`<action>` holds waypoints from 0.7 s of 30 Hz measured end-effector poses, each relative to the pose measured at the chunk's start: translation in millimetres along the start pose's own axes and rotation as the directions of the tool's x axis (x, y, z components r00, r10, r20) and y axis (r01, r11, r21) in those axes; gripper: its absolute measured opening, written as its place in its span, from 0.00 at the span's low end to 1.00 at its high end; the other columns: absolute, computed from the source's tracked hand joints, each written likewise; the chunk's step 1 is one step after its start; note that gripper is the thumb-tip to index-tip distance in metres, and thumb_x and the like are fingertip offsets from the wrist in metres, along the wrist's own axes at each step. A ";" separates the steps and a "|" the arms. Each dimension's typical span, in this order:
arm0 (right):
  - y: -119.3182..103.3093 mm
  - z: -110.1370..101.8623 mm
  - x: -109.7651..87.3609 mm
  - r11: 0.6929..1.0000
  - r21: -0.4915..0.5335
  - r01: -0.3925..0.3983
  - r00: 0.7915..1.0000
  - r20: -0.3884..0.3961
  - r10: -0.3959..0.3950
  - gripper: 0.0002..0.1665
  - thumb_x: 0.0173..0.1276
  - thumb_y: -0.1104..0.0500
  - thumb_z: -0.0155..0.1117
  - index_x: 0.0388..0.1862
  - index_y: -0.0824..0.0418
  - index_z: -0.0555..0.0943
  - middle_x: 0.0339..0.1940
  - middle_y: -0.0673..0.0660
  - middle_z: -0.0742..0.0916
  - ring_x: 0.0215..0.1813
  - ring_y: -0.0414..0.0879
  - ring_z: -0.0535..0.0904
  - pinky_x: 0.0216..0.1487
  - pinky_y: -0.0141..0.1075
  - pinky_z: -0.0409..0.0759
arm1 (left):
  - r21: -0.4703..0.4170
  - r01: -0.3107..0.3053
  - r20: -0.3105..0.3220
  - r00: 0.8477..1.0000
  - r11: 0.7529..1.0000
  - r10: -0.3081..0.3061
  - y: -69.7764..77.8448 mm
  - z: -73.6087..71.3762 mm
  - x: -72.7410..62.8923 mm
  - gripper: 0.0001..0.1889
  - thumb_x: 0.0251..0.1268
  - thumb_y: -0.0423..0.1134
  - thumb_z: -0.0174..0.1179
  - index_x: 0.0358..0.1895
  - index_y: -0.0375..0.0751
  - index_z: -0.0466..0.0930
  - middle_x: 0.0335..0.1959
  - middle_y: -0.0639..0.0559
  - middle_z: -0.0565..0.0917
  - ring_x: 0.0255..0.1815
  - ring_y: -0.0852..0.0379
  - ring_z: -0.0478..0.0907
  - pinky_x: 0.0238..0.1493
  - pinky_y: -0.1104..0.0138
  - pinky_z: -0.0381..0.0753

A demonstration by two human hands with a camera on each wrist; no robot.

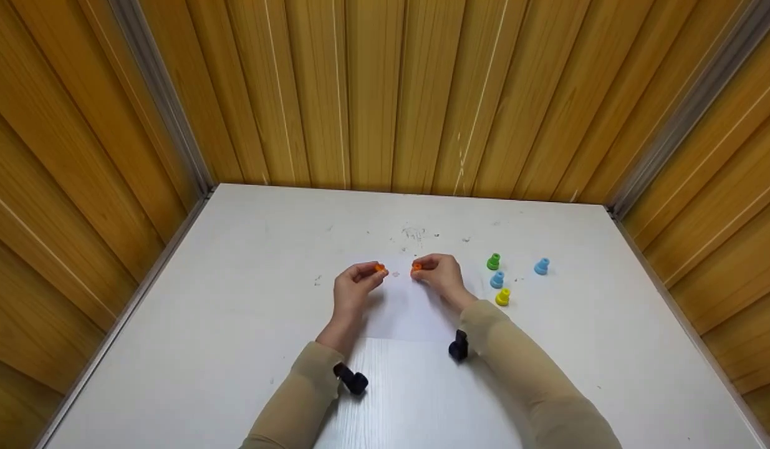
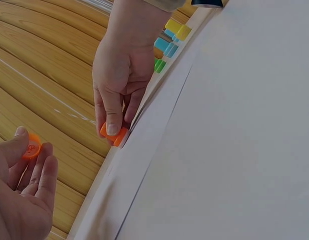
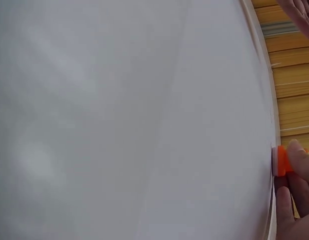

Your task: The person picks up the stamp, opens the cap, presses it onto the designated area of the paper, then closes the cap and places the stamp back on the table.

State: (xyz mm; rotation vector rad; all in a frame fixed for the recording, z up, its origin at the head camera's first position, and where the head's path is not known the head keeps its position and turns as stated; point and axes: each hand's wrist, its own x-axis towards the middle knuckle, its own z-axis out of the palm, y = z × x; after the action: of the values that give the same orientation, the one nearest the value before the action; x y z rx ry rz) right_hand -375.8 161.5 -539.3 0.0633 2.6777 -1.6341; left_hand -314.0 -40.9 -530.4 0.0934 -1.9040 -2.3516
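Observation:
A white sheet of paper (image 1: 403, 321) lies on the white table, with a faint small mark (image 1: 395, 274) near its top. Over the sheet's left side my left hand (image 1: 353, 290) pinches a small round orange stamp cap (image 2: 32, 146), its face patterned in red. My right hand (image 1: 442, 274) grips an orange stamp (image 2: 114, 135) between thumb and fingers, to the right of the mark. In the right wrist view the stamp's pale base (image 3: 275, 161) points toward the paper; whether it touches I cannot tell.
Right of the paper stand a green stamp (image 1: 494, 261), a blue stamp (image 1: 497, 280), a yellow stamp (image 1: 502, 297) and, farther right, another blue stamp (image 1: 542, 266). Dark smudges (image 1: 414, 232) spot the table behind the paper. Wood-patterned walls (image 1: 372, 93) enclose the table's back and sides.

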 end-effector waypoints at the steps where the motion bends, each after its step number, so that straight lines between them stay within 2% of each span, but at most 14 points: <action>1: 1.1 -0.1 0.8 1.000 -0.011 0.009 1.000 -0.004 -0.010 0.15 0.59 0.66 0.79 0.46 0.62 0.90 0.44 0.60 0.92 0.46 0.47 0.89 0.53 0.37 0.88 | -0.001 -0.001 0.003 1.000 1.000 0.001 0.1 0.0 0.4 0.16 0.63 0.27 0.70 0.53 0.26 0.84 0.49 0.35 0.88 0.45 0.55 0.89 0.50 0.66 0.90; 21: 1.5 2.0 4.4 0.998 -0.062 -0.017 1.000 0.013 0.018 0.15 0.61 0.67 0.78 0.47 0.61 0.89 0.45 0.58 0.91 0.48 0.49 0.86 0.58 0.40 0.87 | 0.044 0.045 -0.005 0.999 0.998 -0.045 -1.8 -2.5 4.2 0.15 0.64 0.28 0.69 0.54 0.32 0.85 0.51 0.38 0.88 0.48 0.53 0.89 0.53 0.63 0.90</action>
State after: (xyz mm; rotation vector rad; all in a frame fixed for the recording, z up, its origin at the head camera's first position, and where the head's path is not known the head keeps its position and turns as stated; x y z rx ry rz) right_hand -380.1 160.6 -541.7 0.0749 2.7080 -1.5396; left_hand -318.0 -43.4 -532.6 0.1467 -1.9731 -2.3355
